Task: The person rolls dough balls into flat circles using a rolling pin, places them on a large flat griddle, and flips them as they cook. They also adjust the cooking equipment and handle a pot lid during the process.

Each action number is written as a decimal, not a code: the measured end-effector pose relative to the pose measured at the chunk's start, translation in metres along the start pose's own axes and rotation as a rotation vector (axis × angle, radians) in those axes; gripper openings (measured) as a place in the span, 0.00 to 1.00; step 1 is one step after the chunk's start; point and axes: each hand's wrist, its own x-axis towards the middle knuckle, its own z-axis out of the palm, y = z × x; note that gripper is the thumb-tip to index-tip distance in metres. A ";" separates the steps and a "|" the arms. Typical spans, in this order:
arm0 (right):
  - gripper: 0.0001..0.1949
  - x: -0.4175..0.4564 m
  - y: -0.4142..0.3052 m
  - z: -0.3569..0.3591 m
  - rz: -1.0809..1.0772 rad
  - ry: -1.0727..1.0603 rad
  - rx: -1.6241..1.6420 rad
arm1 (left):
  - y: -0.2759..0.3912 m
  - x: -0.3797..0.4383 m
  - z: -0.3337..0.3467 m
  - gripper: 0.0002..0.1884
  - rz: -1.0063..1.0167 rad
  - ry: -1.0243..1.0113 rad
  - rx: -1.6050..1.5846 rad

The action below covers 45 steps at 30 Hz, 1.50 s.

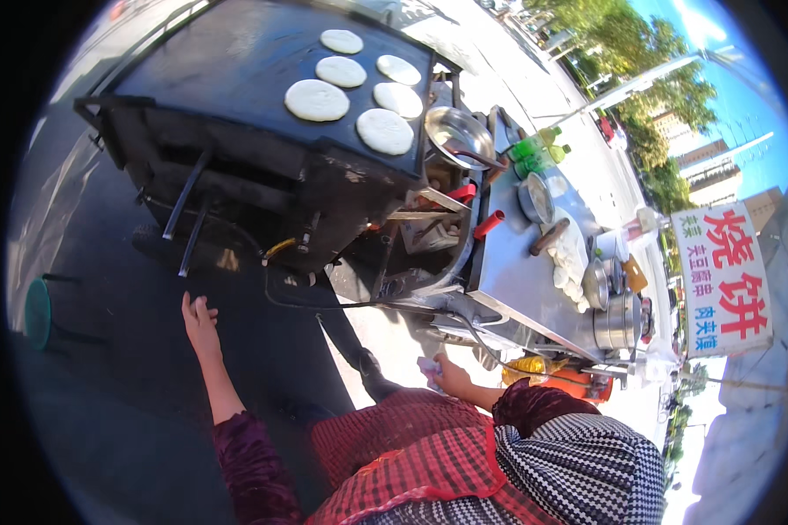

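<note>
My left hand (200, 319) reaches out in the air with its fingers apart and nothing in it. Just beyond the fingertips, two metal bar handles (192, 243) stick out from the front of a black griddle stand (236, 170). My right hand (454, 377) is down by the apron (394, 453), closed around a crumpled pale purple slip (429, 373), which may be paper or cloth. Several round, pale flatbreads (317, 100) lie on the right part of the dark griddle plate (223, 52).
Right of the griddle stands a steel worktable (509, 262) with dough (568, 259), a rolling pin (549, 237), green bottles (538, 151) and pots (617, 320). A steel basin (459, 128) sits between. A hose (341, 306) crosses low ahead; a green stool (37, 314) stands left.
</note>
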 end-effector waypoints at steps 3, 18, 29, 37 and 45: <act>0.22 -0.036 0.115 -0.061 0.066 0.210 0.133 | -0.065 -0.094 -0.017 0.19 -0.263 -0.173 0.198; 0.14 -0.191 0.855 -0.340 0.932 1.892 0.714 | -0.105 -0.456 0.373 0.17 -0.015 -1.320 0.955; 0.21 -0.193 1.203 -0.381 0.841 1.719 0.221 | -0.049 -0.592 0.533 0.18 0.086 -1.322 1.409; 0.17 -0.145 1.239 -0.389 0.789 1.408 -0.175 | -0.027 -0.684 0.590 0.19 0.232 -1.335 1.591; 0.16 -0.171 1.102 -0.398 1.007 1.412 0.566 | -0.058 -0.676 0.576 0.19 0.160 -1.387 1.453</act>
